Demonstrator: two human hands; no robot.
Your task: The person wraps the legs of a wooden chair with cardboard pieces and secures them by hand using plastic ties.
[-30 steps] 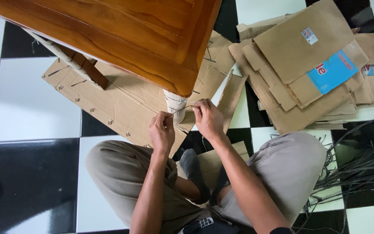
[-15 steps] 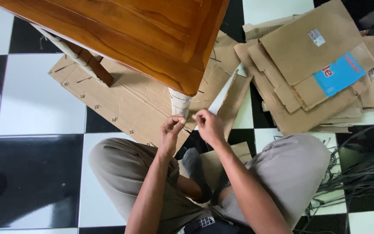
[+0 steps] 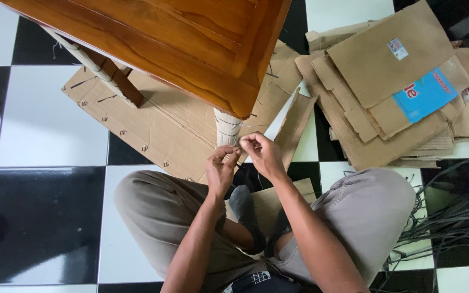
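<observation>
A: Cardboard padding wraps the near table leg [image 3: 227, 127], pale, with thin dark string [image 3: 233, 123] lines across it. Leg stands under the near corner of the wooden table [image 3: 191, 49], on a flat cardboard sheet [image 3: 153, 122] laid over the black-and-white tiled floor [image 3: 44, 119].

B: Hands?

A: Left hand [image 3: 221, 168] and right hand [image 3: 261, 153] meet just in front of the leg, fingertips pinched together. Each appears clamped on the string; the strand itself is too fine to trace between them.

B: Judgement on doing the tie well?

A: Probably keep tension on both ends while crossing them, so the turns already around the padding do not slacken. Seat the knot flat against the wrap, not out in the air near the hands. Pull evenly; a jerk on one side could slide the padding down the leg.

B: Risks?

A: Thin string may cut into the cardboard edge if overtightened. Far left leg [image 3: 90, 62] also shows a pale wrap, a useful reference for spacing.

B: Surroundings?

A: Stack of flattened boxes [image 3: 386, 81] far right; bundle of dark straps [image 3: 457, 211] near right, beside the person's knee [image 3: 375, 201].
</observation>
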